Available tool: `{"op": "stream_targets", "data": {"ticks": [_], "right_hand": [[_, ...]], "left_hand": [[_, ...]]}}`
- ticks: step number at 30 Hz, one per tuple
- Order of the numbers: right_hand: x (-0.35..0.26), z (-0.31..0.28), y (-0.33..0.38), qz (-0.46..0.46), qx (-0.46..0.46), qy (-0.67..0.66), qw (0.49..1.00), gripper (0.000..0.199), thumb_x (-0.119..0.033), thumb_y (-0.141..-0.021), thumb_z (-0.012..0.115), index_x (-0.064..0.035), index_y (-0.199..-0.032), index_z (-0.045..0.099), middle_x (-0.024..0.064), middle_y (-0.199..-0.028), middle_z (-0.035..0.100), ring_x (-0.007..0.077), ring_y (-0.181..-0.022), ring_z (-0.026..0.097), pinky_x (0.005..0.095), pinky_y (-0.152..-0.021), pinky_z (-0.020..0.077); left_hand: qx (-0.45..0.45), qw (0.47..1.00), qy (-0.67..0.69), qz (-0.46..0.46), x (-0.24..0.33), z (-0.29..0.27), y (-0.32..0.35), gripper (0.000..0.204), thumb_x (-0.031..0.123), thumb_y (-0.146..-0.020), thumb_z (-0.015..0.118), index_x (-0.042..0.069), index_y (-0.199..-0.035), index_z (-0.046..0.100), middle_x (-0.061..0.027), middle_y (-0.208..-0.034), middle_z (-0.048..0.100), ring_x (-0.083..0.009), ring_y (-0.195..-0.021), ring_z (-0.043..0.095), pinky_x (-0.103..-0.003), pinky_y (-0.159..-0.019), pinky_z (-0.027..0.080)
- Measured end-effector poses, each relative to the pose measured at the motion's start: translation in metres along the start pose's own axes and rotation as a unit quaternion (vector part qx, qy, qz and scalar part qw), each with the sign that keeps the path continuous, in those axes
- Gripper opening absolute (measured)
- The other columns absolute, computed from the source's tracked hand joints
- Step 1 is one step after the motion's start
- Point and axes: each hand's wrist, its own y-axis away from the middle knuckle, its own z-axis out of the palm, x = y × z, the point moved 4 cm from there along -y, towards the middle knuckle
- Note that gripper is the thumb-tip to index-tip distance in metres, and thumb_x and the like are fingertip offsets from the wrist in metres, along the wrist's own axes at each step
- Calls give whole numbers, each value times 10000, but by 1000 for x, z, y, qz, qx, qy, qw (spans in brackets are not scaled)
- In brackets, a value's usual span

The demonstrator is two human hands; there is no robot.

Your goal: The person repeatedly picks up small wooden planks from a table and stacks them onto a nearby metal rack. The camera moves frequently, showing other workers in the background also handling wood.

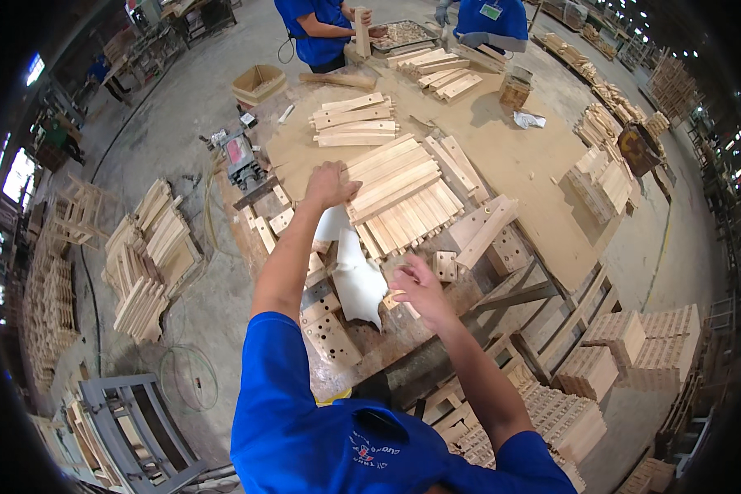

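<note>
Head view: the slat stack (395,185) lies flat near the middle of the surface (543,185). Its far slats run crosswise; its near row points toward the person. The left hand (330,184) rests against the left end of the far slats, fingers bent; whether it grips them cannot be told. The right hand (422,290) is held near the close edge of the stack, fingers loosely spread, with no part seen in its grasp.

Between the forearms lies a white sheet (360,284), crumpled at its near end. A small drilled block (445,266) sits just beside the right hand. A larger drilled block (333,339) lies to the near left of the sheet. A flat board (487,234) lies at an angle right of the stack.

Beyond the stack, a second slat group (354,120) lies on the surface. At the far end, a co-worker (317,31) in blue holds an upright wooden piece (361,33) beside a tray (405,34). Stacked wooden parts (638,346) stand at the right.
</note>
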Motion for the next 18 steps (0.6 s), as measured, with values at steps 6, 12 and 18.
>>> {"op": "stream_targets", "data": {"ticks": [6,12,18], "right_hand": [[-16,41,-101,-5,30,7,1000,334,-221,-1021,674,-39,-1242,500,75,-1153,563,169,-975,628,321,-813,589],[-16,37,-132,87,68,72,991,646,-259,-959,703,-18,-1481,409,183,-1402,430,271,-1085,602,408,-772,599],[3,31,-80,83,19,75,994,692,-280,-968,703,-27,-1537,401,209,-1464,369,338,-1215,580,456,-886,591]], "left_hand": [[17,999,40,-5,-3,6,-17,688,632,-832,709,-14,-1064,760,-293,-1088,716,-437,-1035,693,-485,-913,556],[-80,990,93,-65,6,10,-1,731,644,-876,664,-20,-1171,746,-296,-1105,716,-457,-1070,692,-483,-966,555],[-48,982,164,-81,-4,14,64,604,587,-886,723,-13,-836,679,-220,-842,706,-323,-810,712,-415,-743,555]]}}
